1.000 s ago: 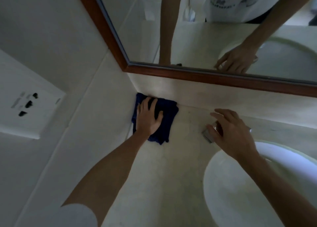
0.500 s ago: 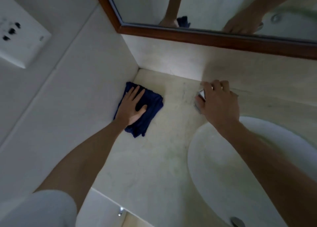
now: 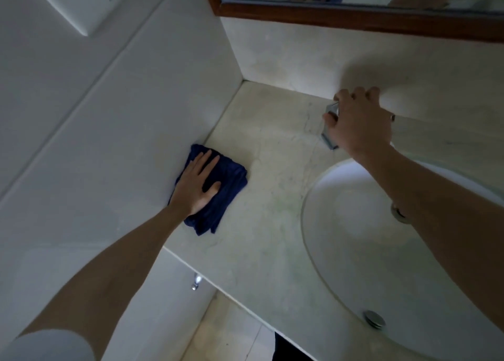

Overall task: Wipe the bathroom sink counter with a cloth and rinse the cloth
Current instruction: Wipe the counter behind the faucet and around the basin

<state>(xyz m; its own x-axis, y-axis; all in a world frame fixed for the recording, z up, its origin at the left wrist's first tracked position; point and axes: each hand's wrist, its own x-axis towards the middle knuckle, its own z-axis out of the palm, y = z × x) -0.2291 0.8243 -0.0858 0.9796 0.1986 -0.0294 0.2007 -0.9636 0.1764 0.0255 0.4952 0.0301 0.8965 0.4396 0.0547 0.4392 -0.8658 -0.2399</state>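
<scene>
A folded dark blue cloth (image 3: 229,194) lies on the pale marble counter (image 3: 272,205) against the left wall. My left hand (image 3: 197,183) presses flat on it with straight fingers. My right hand (image 3: 357,120) is further back beside the back wall, its fingers curled round a small shiny metal object (image 3: 328,137) that stands on the counter, mostly hidden by the hand. The white oval sink basin (image 3: 354,238) is sunk into the counter on the right, under my right forearm.
A wood-framed mirror (image 3: 354,11) hangs above the back wall and reflects both hands. A white wall socket plate (image 3: 81,3) sits at upper left. A drain (image 3: 375,318) and an overflow fitting (image 3: 398,213) show in the basin. The counter's front edge (image 3: 218,284) drops to a tiled floor.
My left hand has slid the cloth from the back corner toward me along the left wall. My right hand has closed on the metal object. The view has tilted downward.
</scene>
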